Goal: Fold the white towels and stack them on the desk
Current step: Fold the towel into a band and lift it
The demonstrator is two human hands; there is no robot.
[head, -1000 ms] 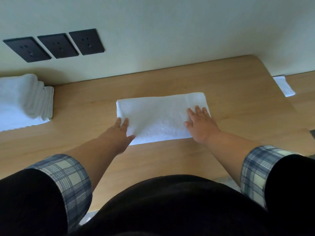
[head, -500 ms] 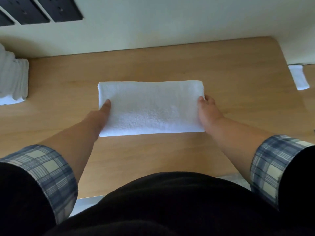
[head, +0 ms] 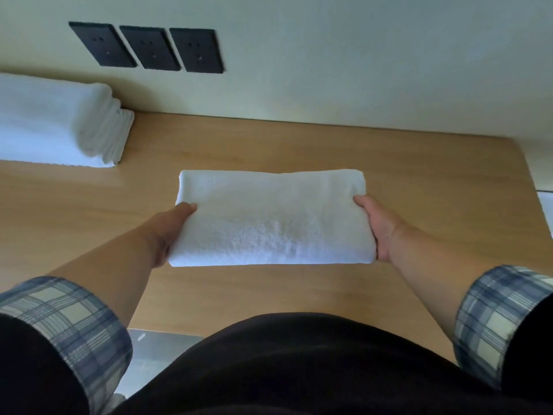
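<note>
A folded towel sits over the middle of the desk, its long side running left to right. The left hand holds its left end and the right hand its right end. A stack of folded towels lies on the desk's far left, against the wall behind. Three wall sockets sit side by side above and just right of the stack. Past the desk's right edge lies another cloth, cut off by the frame.
</note>
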